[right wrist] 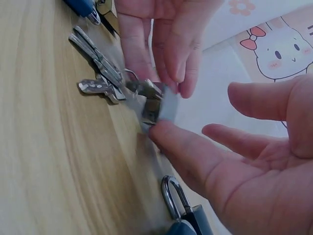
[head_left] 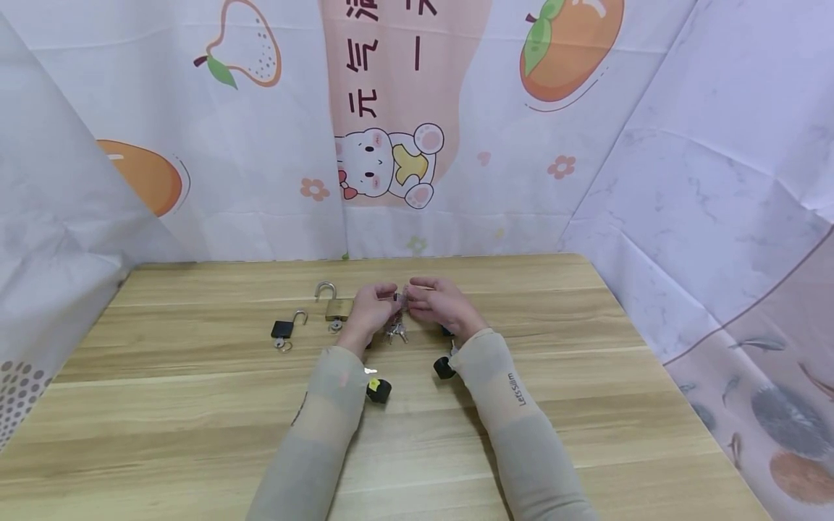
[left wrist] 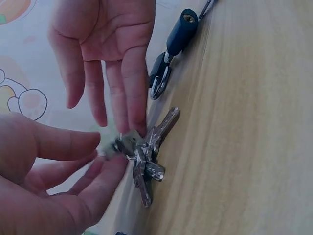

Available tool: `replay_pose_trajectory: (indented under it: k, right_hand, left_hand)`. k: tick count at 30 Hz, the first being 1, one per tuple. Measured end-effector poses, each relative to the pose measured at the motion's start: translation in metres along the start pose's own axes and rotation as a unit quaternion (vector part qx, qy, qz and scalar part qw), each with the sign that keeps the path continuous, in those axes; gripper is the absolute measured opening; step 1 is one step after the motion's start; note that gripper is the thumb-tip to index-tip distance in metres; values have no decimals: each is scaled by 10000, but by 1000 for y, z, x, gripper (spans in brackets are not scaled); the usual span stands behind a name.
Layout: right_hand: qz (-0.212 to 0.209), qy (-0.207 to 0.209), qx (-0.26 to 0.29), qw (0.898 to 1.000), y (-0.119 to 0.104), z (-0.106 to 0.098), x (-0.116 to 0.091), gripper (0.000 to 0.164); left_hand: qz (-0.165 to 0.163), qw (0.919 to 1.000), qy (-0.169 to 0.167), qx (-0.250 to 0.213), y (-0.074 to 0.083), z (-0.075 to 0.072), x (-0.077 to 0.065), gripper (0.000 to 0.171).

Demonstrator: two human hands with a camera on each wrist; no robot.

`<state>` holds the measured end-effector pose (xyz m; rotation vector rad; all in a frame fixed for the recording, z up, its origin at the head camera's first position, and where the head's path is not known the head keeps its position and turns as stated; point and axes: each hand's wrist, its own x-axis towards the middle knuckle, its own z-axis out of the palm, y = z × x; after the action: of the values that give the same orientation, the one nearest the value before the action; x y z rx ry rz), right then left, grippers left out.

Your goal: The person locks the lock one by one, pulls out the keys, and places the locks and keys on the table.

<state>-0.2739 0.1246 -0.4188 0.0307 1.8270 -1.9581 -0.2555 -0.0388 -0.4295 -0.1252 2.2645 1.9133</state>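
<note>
Left hand: fingers bent | right hand: fingers extended, thumb spread

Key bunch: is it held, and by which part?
The left hand appears to pinch the key bunch at its blurred ring end, away from the blades; the exact contact is unclear. The right hand reaches in without a visible grip.

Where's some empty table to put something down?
The table is bare right of the right sleeve, out to the patterned cloth; left of the left sleeve, nearer than the small black padlock; and between the sleeves, nearer than the yellow-marked black thing. It's crowded around the keys, left hand, right hand and brass padlock.
</note>
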Motion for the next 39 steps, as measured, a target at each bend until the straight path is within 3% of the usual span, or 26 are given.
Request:
replay_pose_trajectory:
  k: [13,19,23,28,34,39]
  right_hand:
    - [-398,418,609,9965,-1,10,3,44]
    - [-554,486,598,9955,-2,9,3,40]
    - [-708,675,353,9946,-2,6,1,38]
    - [-975,1166,-362,9877,-2,4,-2,41]
    - [-1150,993,-665,9862,-2,7,-2,46]
    - [-1407,1170,-870,9793,-1,6,-2,45]
  left_hand:
    - [299,9967,319,-687,3,-4,3,50]
    - [117,9950,401,-912,4,-9,3,51]
    - [-3,9949,368,-941,5,-12,2,52]
    - [27,9952,200,-955,6,-14,0,53]
    - [146,9966,3,-812,6,-14,-1,51]
    - [247,9962,-252,-790,5,-10,-1,51]
